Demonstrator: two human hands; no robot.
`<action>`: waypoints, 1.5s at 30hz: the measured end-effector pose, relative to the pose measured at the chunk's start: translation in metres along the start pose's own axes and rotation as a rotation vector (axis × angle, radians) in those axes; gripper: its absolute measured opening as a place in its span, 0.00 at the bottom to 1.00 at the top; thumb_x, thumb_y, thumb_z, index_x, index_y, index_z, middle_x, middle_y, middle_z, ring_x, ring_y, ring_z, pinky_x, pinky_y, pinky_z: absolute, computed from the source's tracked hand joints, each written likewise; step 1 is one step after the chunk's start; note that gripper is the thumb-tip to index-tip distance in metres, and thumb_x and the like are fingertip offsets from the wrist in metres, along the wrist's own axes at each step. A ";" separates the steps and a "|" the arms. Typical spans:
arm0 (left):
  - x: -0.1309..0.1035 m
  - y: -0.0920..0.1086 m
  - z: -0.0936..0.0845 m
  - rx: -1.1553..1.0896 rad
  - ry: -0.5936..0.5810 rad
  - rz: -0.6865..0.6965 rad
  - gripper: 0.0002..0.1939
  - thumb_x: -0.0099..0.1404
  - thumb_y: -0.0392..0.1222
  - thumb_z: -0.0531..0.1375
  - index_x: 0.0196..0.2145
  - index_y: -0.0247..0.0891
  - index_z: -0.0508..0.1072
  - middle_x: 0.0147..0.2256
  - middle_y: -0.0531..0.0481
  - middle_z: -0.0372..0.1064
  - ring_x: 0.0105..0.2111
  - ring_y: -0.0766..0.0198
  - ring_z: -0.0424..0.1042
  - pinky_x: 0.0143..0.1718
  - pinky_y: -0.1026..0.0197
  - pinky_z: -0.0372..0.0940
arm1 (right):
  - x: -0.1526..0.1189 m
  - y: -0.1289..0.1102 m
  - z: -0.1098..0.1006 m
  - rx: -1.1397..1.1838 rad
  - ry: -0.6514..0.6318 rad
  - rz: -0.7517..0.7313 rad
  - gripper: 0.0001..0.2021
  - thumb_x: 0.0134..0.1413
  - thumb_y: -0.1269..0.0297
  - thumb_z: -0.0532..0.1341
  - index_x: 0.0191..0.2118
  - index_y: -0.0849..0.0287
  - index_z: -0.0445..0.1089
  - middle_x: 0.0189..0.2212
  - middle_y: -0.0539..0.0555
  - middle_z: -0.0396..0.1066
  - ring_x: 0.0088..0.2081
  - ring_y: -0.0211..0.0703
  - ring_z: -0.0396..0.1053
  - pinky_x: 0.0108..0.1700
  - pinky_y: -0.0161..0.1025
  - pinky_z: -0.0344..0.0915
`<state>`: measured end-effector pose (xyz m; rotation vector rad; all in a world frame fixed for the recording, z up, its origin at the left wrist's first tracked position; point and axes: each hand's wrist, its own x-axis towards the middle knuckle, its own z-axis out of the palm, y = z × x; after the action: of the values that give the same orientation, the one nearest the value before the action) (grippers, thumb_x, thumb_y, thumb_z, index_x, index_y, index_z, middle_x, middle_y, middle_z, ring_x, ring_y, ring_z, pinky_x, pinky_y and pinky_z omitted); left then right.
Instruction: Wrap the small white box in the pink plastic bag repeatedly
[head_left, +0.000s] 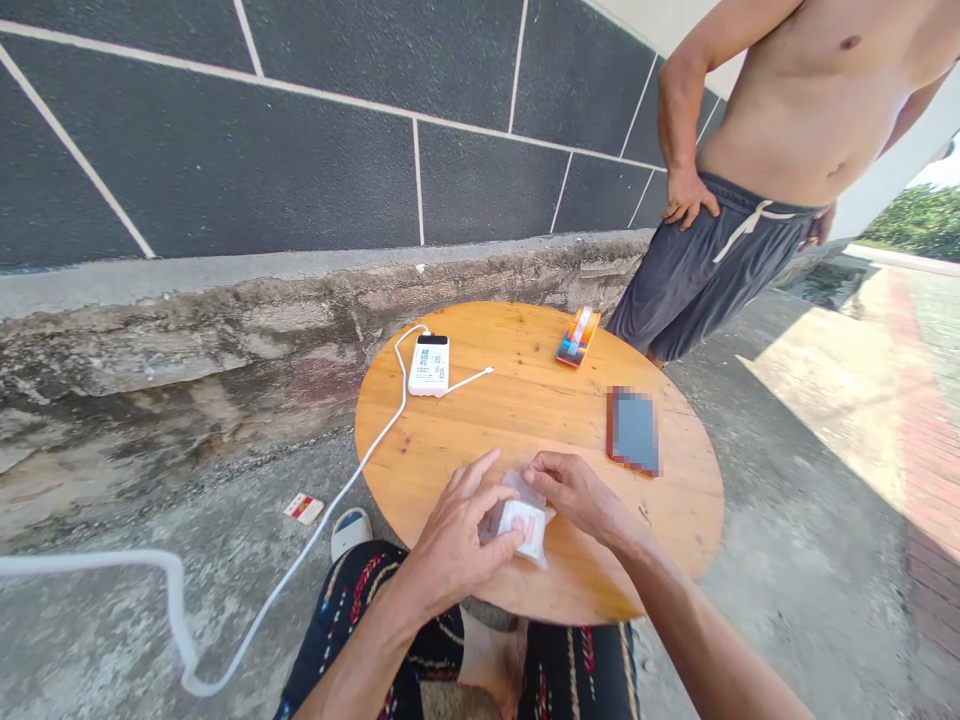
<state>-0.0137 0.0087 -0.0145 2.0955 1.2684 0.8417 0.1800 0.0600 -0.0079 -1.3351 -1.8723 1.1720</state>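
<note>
A small white box [525, 522] with pinkish marks sits inside a clear plastic bag [516, 486] at the near side of the round wooden table [480, 410]. My left hand [454, 535] holds the box from the left, its thumb on the box's front and its fingers reaching around behind. From the right, my right hand [574, 490] pinches the bag's upper edge between thumb and curled fingers. Part of the box's left side is hidden behind my left hand.
At the table's back left stands a white power bank [430, 366] with a white cable [311, 540]. An orange-and-blue object [577, 337] and a blurred, red-edged rectangular device [634, 432] lie to the right. Another person [750, 190] stands behind. A small packet [304, 508] lies on the ground.
</note>
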 end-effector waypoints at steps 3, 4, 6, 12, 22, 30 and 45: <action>0.006 0.000 -0.006 -0.031 -0.056 0.009 0.14 0.57 0.38 0.61 0.42 0.44 0.70 0.62 0.49 0.52 0.61 0.52 0.52 0.59 0.48 0.53 | 0.000 0.000 0.001 0.123 -0.016 0.016 0.14 0.53 0.55 0.57 0.25 0.60 0.64 0.20 0.47 0.60 0.23 0.34 0.57 0.25 0.33 0.54; 0.007 0.000 -0.007 -0.039 -0.064 0.014 0.14 0.57 0.38 0.61 0.42 0.44 0.70 0.61 0.49 0.53 0.61 0.53 0.52 0.59 0.48 0.53 | 0.000 0.000 0.001 0.153 -0.019 0.015 0.13 0.53 0.55 0.57 0.27 0.60 0.65 0.21 0.47 0.61 0.23 0.34 0.57 0.25 0.33 0.54; 0.009 0.000 -0.007 -0.058 -0.072 0.026 0.13 0.57 0.37 0.60 0.42 0.44 0.69 0.60 0.50 0.56 0.60 0.55 0.54 0.59 0.50 0.54 | 0.001 0.001 0.002 0.193 -0.006 0.003 0.12 0.53 0.56 0.58 0.30 0.61 0.67 0.22 0.48 0.63 0.24 0.35 0.59 0.26 0.33 0.56; 0.009 -0.003 -0.001 -0.121 -0.058 0.021 0.13 0.58 0.39 0.61 0.43 0.44 0.69 0.54 0.49 0.61 0.56 0.58 0.60 0.56 0.55 0.58 | 0.007 0.014 0.009 0.187 0.175 -0.011 0.10 0.50 0.58 0.59 0.34 0.60 0.69 0.27 0.50 0.68 0.26 0.37 0.64 0.28 0.34 0.60; 0.003 -0.002 0.008 -0.184 0.001 -0.071 0.14 0.60 0.41 0.60 0.45 0.42 0.70 0.55 0.45 0.60 0.56 0.55 0.60 0.58 0.51 0.57 | -0.002 0.013 -0.002 0.085 0.187 -0.113 0.13 0.57 0.56 0.55 0.39 0.57 0.70 0.36 0.53 0.72 0.39 0.43 0.69 0.38 0.37 0.66; 0.004 0.002 0.008 -0.210 0.021 -0.092 0.13 0.59 0.39 0.60 0.44 0.41 0.71 0.54 0.45 0.61 0.55 0.55 0.62 0.57 0.52 0.58 | -0.015 -0.001 0.001 0.073 0.187 -0.186 0.11 0.59 0.58 0.55 0.40 0.58 0.69 0.36 0.53 0.72 0.37 0.41 0.69 0.40 0.37 0.65; 0.002 0.000 0.018 -0.309 0.132 -0.095 0.14 0.60 0.38 0.59 0.45 0.40 0.66 0.42 0.49 0.67 0.43 0.61 0.68 0.45 0.59 0.64 | -0.040 -0.001 0.018 -0.518 0.318 -0.653 0.09 0.61 0.71 0.54 0.41 0.56 0.71 0.38 0.55 0.75 0.40 0.43 0.71 0.43 0.44 0.63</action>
<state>0.0001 0.0079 -0.0263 1.7483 1.2075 1.0734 0.1793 0.0162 -0.0136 -0.9353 -2.1879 0.1420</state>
